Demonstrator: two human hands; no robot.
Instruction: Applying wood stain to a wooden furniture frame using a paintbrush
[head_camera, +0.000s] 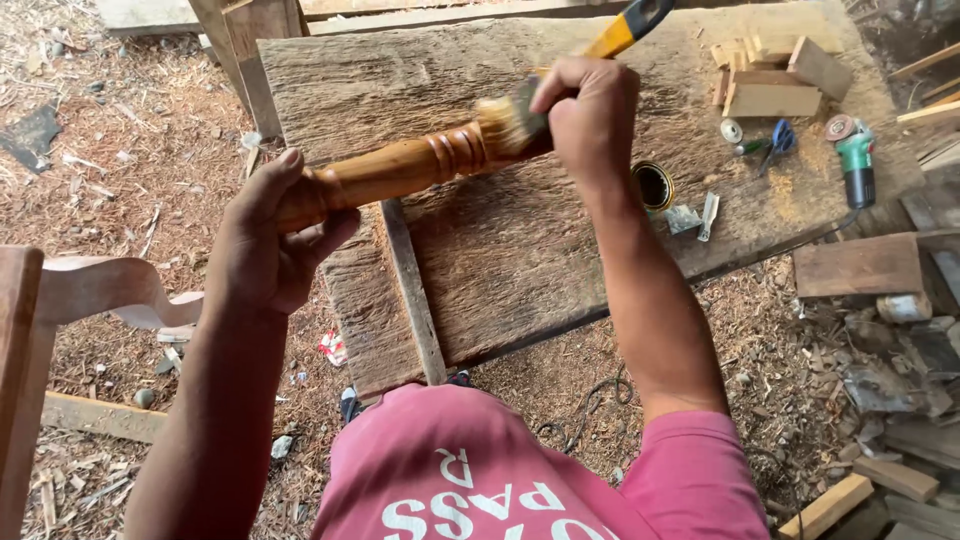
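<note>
The left hand (268, 235) is closed around one end of a long, turned, shiny brown wooden leg (400, 168), holding it up over the rough grey wooden board table (500, 250), and the right hand (592, 105) is shut tight on a paintbrush with a yellow and black handle (610, 35), its pale bristles touching the far end of the leg. It looks like the brushing step is in hand, and the next stroke calls for more of the dark stuff from the small round open tin (652, 185) just beside the right wrist. A little red and white wrapper (333, 347) lies on the wood chips under the table's edge, and the green power grinder (855, 160) and blue-handled scissors (778, 140) sit at the far right.
</note>
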